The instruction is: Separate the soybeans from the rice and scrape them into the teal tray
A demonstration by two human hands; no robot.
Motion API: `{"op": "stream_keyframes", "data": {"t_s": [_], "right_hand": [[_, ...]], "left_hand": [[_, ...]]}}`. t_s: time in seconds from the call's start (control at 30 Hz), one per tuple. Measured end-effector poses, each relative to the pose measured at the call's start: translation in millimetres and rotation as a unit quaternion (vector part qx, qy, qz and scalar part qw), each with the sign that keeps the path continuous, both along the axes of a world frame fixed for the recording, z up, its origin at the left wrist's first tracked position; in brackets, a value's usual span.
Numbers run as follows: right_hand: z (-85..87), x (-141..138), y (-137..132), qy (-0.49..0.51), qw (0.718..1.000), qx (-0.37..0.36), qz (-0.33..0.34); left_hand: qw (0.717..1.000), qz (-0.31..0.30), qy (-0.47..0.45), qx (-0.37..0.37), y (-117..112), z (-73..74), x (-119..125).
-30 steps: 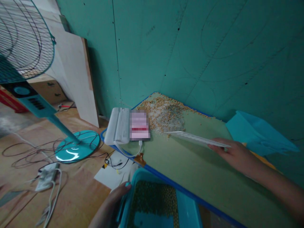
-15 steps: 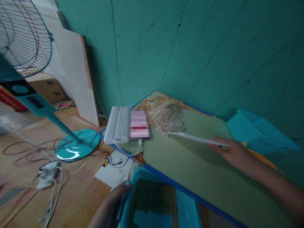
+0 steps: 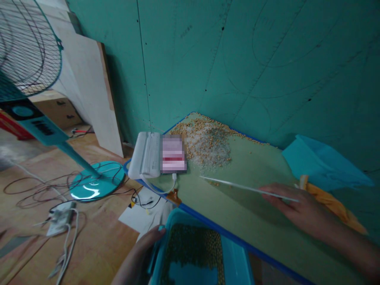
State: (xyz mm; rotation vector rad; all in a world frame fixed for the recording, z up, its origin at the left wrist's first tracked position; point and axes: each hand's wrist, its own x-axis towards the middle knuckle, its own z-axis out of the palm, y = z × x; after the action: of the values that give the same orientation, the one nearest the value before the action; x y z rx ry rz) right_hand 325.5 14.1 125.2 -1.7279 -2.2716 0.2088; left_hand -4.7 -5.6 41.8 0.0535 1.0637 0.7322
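Observation:
My right hand (image 3: 299,208) grips a thin white flat card (image 3: 237,186), held almost edge-on over the green table top (image 3: 252,229), its far end near a few stray beans. A heap of yellow beans mixed with small white grains (image 3: 208,142) lies in the table's far corner, a little beyond the card. My left hand (image 3: 142,253) holds the left rim of a teal plastic basin (image 3: 234,261) with beans (image 3: 192,249) in it, held just below the table's blue front edge.
A white device with a cable (image 3: 148,156) lies at the table's left corner. A teal bag (image 3: 323,162) and orange cloth (image 3: 329,202) lie at the right. A teal standing fan (image 3: 35,99), loose wires and a power strip (image 3: 59,221) are on the wooden floor at left.
My right hand has drawn the card back toward me, away from the heap, and tilted it flatter. The left hand and basin have hardly moved.

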Motion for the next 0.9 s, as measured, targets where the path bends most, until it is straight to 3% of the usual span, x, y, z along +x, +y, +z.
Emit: {"op": "stream_keyframes", "data": {"t_s": [0.33, 0.6, 0.8, 0.9], "right_hand": [[2.1, 14, -21, -0.008, 0.999, 0.03, -0.033], [5.7, 2, -36, -0.056, 0.997, 0.046, 0.015], [-6.1, -4, -67, -0.073, 0.996, 0.042, 0.035], [-6.5, -8, -77, -0.067, 0.993, 0.027, 0.09]], "left_hand": [[1.0, -0.005, 0.0, -0.011, -3, -9.3, 3], [0.999, -0.031, 0.007, -0.016, -4, -5.5, 14], [0.999, -0.034, -0.017, -0.017, -4, -4.1, 17], [0.998, -0.045, -0.048, -0.001, -4, -2.2, 18]]}}
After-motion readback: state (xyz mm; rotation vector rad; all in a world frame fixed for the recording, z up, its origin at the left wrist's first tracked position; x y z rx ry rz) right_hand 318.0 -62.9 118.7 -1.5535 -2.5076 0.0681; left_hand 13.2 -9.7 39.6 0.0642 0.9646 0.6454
